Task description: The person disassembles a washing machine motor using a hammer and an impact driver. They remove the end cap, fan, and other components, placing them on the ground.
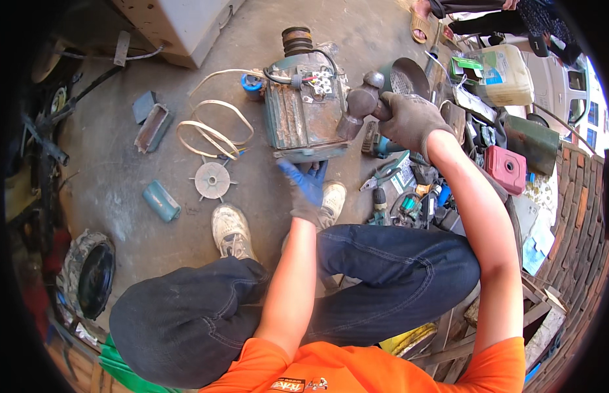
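Step in hand is looking like hammer work on the electric motor [285, 121], probably at its near end; motor is sitting on the concrete floor [144, 56] just ahead of the shoes, ribbed pulley [296, 42] pointing away from the person; right hand [414, 121], gloved in grey, is wrapping tight around the hammer [363, 102]; hammer head is hanging at the motor's right edge, cannot tell if it is touching; left hand [306, 188], blue-palmed glove, is reaching in at the near end cover [308, 154]; its fingers are partly hidden, so cannot tell whether it is gripping or just bracing; next move, in my judgement, is calling for a steadied housing, a square hammer face and left fingers out of the strike line; a glancing hit could be risking the exposed terminal block [322, 84]; motor itself is looking worn: green-grey paint is giving way to rust across the ribbed housing, coloured wires are showing at the terminals, a blue cylinder [252, 85] is sitting beside its left flank, and a pale cable [216, 134] is looping over the floor; a round pronged disc [213, 180] is lying apart, to the left.
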A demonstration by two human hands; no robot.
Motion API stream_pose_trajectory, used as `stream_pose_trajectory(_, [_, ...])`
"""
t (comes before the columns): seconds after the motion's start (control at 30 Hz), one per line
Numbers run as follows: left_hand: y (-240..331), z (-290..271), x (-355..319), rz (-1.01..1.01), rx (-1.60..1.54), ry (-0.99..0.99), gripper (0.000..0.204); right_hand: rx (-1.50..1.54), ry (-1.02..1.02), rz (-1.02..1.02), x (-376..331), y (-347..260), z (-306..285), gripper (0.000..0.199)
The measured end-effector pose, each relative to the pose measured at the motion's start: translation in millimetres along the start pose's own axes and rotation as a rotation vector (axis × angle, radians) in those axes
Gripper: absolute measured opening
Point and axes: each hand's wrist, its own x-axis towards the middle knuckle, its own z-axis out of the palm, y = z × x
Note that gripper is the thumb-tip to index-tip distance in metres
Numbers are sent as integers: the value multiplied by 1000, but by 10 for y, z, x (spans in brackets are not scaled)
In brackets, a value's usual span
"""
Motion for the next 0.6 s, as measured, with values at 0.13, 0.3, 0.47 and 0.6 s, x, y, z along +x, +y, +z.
stream_pose_trajectory(0.13, [57,33,36,-91,1,-24,92,-12,-41,-2,-51,-25,-30,39])
stream_pose_trajectory(0.3, [31,-39,106,-134,-68,2,85,-13,46,-62,42,69,73,32])
stream_pose_trajectory(0.47, [31,-131,185,-143,-95,-8,82,137,331,38,82,74,-251,32])
stream_pose_trajectory(0.6, [29,-24,116,-141,-55,-7,84,53,201,25,-3,-80,-195,33])
